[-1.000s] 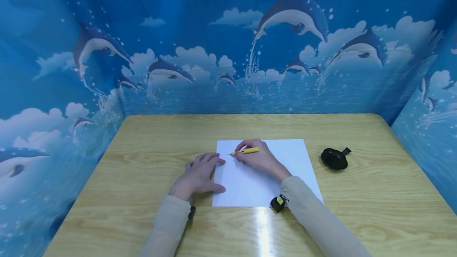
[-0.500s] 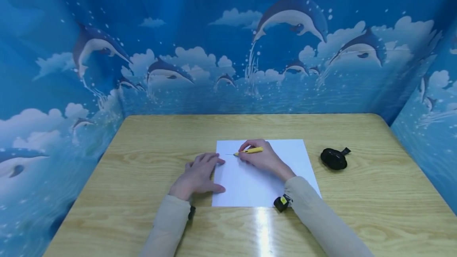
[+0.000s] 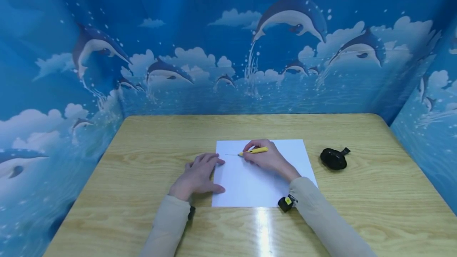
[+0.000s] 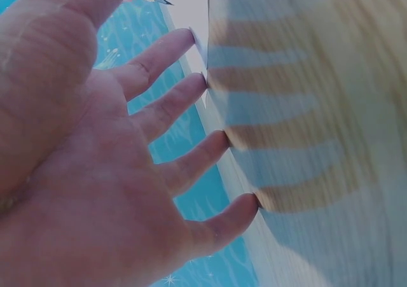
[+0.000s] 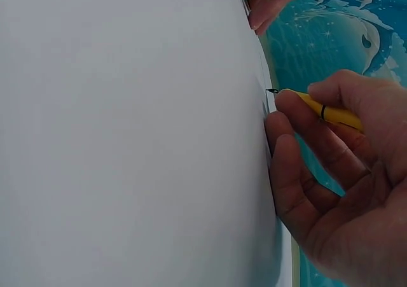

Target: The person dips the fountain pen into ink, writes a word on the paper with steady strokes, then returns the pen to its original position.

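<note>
A white sheet of paper (image 3: pixel 257 189) lies flat on the table. My right hand (image 3: pixel 269 158) pinches a yellow fountain pen (image 3: pixel 258 150) between thumb and fingers, its dark nib at the paper's upper left part. From the nib a thin straight line (image 3: pixel 230 154) runs leftward. In the right wrist view, the lower fingers of my right hand (image 5: pixel 356 172) curl against the sheet under the pen (image 5: pixel 331 112). My left hand (image 3: pixel 198 175) rests with spread fingers over the paper's left edge. The left wrist view shows this hand (image 4: pixel 102 140) with its fingertips down at paper and wood.
A glossy black dish-like object (image 3: pixel 333 159) with a short tab lies right of the paper on the wooden table (image 3: pixel 160 138). A blue dolphin-print curtain (image 3: pixel 200 90) stands behind the table and along both sides.
My right hand and the pen have slid steadily to the right across the paper, and the line behind the nib has grown longer. My left hand has stayed still.
</note>
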Demonstrator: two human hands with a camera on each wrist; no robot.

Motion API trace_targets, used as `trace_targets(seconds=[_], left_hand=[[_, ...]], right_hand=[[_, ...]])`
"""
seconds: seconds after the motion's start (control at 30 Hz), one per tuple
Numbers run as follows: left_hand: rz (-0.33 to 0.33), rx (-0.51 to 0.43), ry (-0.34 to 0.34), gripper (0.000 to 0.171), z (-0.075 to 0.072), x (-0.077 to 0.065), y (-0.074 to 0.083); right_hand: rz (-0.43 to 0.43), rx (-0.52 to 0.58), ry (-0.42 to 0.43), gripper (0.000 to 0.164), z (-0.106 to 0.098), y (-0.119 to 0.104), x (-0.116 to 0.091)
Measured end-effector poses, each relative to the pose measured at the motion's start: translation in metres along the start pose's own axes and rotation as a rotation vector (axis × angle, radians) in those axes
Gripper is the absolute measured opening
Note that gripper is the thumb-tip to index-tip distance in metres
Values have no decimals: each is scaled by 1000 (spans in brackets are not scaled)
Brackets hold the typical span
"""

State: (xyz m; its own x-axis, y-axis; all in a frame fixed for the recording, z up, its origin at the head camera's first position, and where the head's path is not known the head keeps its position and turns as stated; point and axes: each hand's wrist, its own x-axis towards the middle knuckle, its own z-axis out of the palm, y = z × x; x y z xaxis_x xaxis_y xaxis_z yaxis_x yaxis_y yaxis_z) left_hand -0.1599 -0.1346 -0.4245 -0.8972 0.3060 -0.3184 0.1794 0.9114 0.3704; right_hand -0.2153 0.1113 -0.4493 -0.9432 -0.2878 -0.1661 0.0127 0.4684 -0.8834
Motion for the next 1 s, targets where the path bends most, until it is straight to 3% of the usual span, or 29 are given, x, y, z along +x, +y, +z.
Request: trace_targets(seconds=[1.0], left_hand=[[4, -20, -1, 77, 0, -1, 1]], right_hand=[[23, -6, 24, 14, -15, 8, -8]])
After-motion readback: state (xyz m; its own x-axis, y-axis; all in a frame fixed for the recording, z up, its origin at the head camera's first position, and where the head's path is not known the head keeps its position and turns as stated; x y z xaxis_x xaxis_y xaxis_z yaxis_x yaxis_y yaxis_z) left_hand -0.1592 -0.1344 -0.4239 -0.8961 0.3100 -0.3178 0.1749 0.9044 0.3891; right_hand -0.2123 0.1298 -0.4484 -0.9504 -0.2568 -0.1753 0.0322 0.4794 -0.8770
